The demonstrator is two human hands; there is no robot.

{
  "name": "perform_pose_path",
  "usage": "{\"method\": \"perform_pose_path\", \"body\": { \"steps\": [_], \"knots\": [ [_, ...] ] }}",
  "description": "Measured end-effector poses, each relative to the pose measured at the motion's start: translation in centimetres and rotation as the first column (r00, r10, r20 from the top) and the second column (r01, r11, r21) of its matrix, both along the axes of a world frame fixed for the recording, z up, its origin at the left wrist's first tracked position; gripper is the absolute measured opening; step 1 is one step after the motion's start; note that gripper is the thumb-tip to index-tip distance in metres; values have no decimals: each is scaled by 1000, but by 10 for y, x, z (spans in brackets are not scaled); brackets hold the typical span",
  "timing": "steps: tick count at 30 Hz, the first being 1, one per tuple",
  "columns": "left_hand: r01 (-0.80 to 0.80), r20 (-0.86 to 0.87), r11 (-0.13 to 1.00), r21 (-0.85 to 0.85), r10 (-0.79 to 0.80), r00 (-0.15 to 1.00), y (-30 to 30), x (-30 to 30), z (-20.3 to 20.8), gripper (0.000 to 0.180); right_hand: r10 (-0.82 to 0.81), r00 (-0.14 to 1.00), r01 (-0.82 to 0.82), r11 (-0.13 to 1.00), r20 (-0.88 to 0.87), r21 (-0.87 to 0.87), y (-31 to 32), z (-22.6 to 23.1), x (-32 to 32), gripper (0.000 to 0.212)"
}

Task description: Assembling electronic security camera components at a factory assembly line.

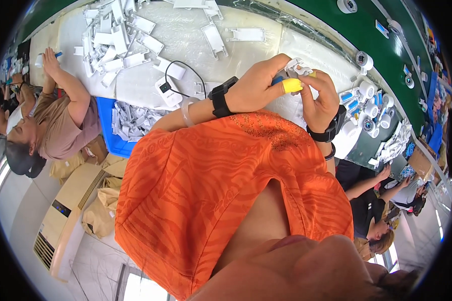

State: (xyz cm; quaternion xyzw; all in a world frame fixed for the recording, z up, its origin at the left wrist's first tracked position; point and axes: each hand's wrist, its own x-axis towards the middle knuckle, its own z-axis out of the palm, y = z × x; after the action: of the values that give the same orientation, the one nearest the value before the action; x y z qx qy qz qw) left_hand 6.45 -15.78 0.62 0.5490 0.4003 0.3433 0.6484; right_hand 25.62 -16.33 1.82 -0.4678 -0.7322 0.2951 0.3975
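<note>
White plastic piece (pixel 297 65): raised above the pale worktable (pixel 183 37), between the 2 hands.
Left hand (pixel 260 84): fingers curled, yellow-covered thumb pressed in, gripping the piece.
Right hand (pixel 322 98): thumb and fingers pinched together on the same piece.
Wrists: 1 black band (pixel 220 98) on the left, another (pixel 329 131) on the right.
White device (pixel 168 93): near the left forearm, black cable looping from it.
White parts (pixel 119 39): heaped farther left.
Blue bin (pixel 105 123): beside the orange garment (pixel 186 185), holding small white pieces.
Round white-and-blue parts (pixel 370 110): clustered right of the right hand.
</note>
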Motion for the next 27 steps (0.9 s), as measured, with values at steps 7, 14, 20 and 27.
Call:
{"method": "perform_pose_path", "body": {
  "steps": [7,14,20,27],
  "knots": [
    [-139,90,988,68,132,987,-6,9,-2,46,4,999,-6,999,35,52,-1,4,-1,22],
    [-71,100,981,178,54,994,-6,5,-1,46,4,997,-10,996,73,84,-1,4,0,22],
    [-30,124,999,-31,33,992,-6,3,8,39,2,998,-7,998,66,67,-2,4,0,22],
    [-51,113,997,-54,57,992,-5,3,7,38,-6,998,3,999,64,41,-3,2,0,22]
  ]
}}
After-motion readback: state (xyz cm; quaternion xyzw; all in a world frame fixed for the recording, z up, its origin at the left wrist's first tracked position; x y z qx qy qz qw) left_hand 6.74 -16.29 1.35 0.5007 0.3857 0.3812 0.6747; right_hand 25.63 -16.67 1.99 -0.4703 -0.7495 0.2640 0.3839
